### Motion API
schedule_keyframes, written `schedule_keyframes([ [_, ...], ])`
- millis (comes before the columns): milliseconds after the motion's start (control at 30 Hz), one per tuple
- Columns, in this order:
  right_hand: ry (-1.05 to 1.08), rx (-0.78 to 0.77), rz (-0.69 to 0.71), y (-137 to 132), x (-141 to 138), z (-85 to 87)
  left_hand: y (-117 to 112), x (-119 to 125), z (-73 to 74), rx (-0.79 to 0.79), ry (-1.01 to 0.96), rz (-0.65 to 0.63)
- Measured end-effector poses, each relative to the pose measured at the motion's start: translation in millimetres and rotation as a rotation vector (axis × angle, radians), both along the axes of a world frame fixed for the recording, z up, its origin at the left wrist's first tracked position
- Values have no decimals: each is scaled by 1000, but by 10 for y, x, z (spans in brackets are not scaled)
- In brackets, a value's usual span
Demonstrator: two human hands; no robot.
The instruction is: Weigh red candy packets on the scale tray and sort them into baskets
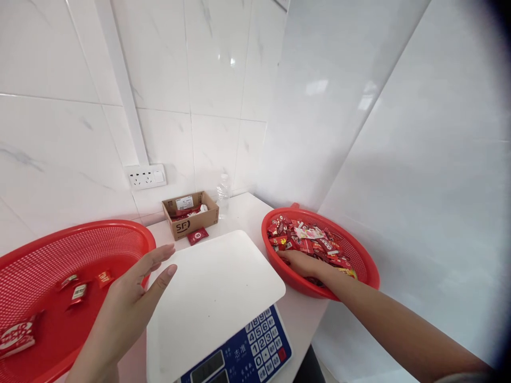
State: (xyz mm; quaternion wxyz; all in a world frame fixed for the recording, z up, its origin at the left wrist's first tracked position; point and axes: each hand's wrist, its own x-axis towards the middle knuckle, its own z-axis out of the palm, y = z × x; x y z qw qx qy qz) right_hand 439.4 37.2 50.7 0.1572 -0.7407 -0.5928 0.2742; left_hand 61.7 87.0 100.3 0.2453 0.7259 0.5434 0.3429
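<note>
My left hand (133,300) is raised between the left red basket (131,234) and the scale's white weighing plate (215,298). Its fingers are apart, and nothing is in it. On the right, my right hand (301,263) reaches into another red basket (365,266), which is heaped with red-wrapped candies (307,244). Its fingertips are sunk among the wrappers, so whether they grip any is hidden. Inside the left basket lie a few wrapped candies, among them a larger red packet (18,336). No item rests on the weighing plate.
Behind the scale stands a small cardboard box (195,221) holding red packets, with one red packet (197,235) in front of it. A clear plastic bottle (223,194) is beside the box. The scale's blue keypad (263,340) faces me. Walls enclose the white table's back and right.
</note>
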Motion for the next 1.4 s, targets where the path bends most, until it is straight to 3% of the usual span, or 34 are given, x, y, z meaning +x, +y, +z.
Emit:
schedule_keyframes([
  [133,55,35,-9,58,83,38,-8,26,23,18,14,-18],
  [267,57,241,-130,125,169,137,-36,55,20,20,17,-68],
  [367,98,359,-221,145,85,293,-46,88,-10,4,31,-99],
  [500,288,385,-205,127,-326,496,-87,175,-36,-45,50,-191],
  [600,701,316,-55,112,-759,546,-147,256,-32,-84,28,-288],
  [733,908,188,166,111,-1301,481,-194,336,-34,-157,-78,-350],
  [833,939,137,297,125,-1599,392,-177,356,-50,-205,-233,-402],
  [1000,986,177,349,161,-1831,293,-127,329,-50,-247,-328,-364],
  [1267,815,233,343,133,-1778,295,-109,329,-63,-244,-403,-347],
  [1400,649,215,303,120,-1682,301,-94,321,-78,-219,-381,-276],
])
